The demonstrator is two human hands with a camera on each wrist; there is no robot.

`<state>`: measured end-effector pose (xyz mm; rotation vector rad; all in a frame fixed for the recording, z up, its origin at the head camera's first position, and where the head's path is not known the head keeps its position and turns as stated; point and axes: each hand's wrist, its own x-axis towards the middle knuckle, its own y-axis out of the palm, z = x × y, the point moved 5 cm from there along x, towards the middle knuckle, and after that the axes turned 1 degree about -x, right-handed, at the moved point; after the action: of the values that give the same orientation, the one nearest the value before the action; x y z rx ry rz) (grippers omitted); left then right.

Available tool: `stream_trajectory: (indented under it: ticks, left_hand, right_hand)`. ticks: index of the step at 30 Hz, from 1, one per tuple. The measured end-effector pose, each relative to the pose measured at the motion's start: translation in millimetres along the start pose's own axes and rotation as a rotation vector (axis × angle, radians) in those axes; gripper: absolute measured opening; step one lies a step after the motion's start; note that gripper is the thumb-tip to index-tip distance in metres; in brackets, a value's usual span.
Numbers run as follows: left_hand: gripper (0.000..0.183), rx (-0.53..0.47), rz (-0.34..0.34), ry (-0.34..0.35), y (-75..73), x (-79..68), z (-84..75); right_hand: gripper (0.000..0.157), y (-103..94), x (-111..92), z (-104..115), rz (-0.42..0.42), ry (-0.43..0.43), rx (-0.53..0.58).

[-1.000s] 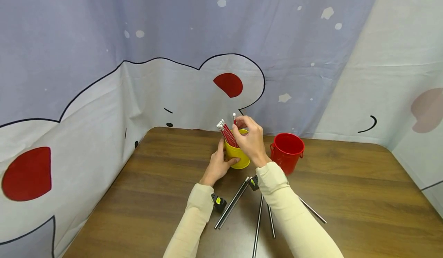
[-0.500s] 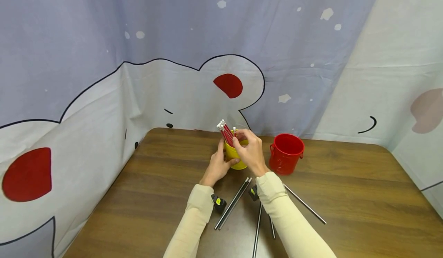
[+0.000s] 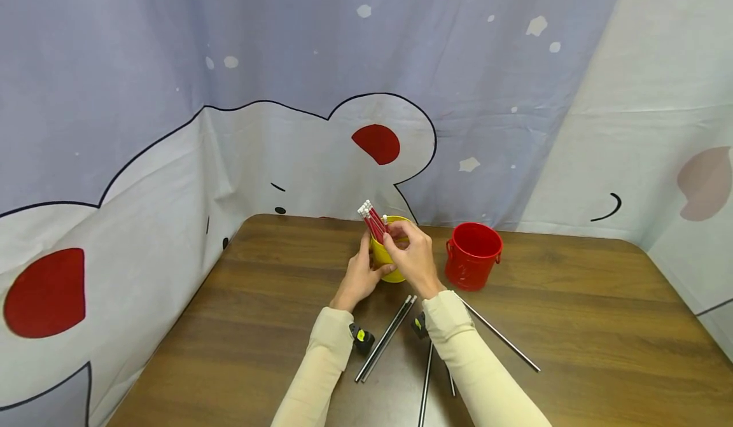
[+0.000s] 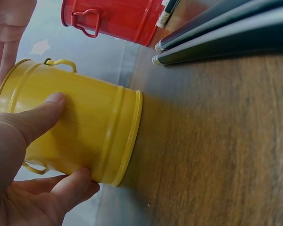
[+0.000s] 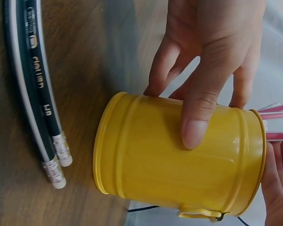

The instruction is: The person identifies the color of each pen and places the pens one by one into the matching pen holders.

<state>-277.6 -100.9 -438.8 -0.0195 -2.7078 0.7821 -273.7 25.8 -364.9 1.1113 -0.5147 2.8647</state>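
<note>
On the table stands a small yellow metal bucket (image 3: 380, 255), which my left hand (image 3: 357, 277) grips round its side, thumb across the front in the left wrist view. Several red pencils (image 3: 371, 222) with white erasers lean together out of its left side. Over the mouth, my right hand (image 3: 418, 260) pinches one more red pencil (image 3: 385, 221) near its eraser end, its lower part hidden inside the bucket. In the right wrist view, the left thumb lies across the yellow wall (image 5: 151, 155) and the right fingers show beside the rim.
A red bucket (image 3: 472, 258) stands to the right. Two dark green pencils with silver stripes (image 5: 42, 94) lie in front of the yellow bucket. More striped pencils (image 3: 504, 338) lie under and beside the right forearm. A printed curtain (image 3: 309, 160) hangs behind the table.
My right hand has come down with the red pencil, lowering it into the yellow bucket and slightly left toward the other red ones. My left hand has stayed on the bucket.
</note>
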Motion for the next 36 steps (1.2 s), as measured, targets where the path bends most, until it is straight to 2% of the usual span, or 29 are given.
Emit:
stream_trajectory:
  ticks: [6,12,19,22,29,36]
  left_hand:
    - [0.091,-0.008,-0.009,0.003,-0.1,0.7,-0.3]
    - [0.091,-0.025,-0.013,-0.008,1.7,1.8,-0.2]
    - [0.091,-0.024,-0.018,-0.013,1.5,1.6,2.1]
    - [0.091,-0.030,-0.019,-0.015,1.1,1.4,2.5]
    - [0.090,-0.036,-0.012,-0.039,0.4,1.3,1.6]
    - [0.090,-0.031,0.005,-0.050,1.6,1.4,1.0]
  right_hand:
    - [0.012,-5.2,-5.9,1.2,0.007,0.001,0.014]
    - [0.011,-23.9,-16.4,-1.2,-0.051,0.003,-0.026]
    - [0.013,-54.1,-22.9,31.8,-0.119,-0.021,0.007]
    - [0.013,-65.3,-24.1,35.2,-0.165,-0.035,-0.007]
    - [0.011,-91.9,-25.7,29.0,-0.274,-0.057,-0.007]
    - [0.011,-119.9,-28.5,10.1,-0.336,0.006,0.037]
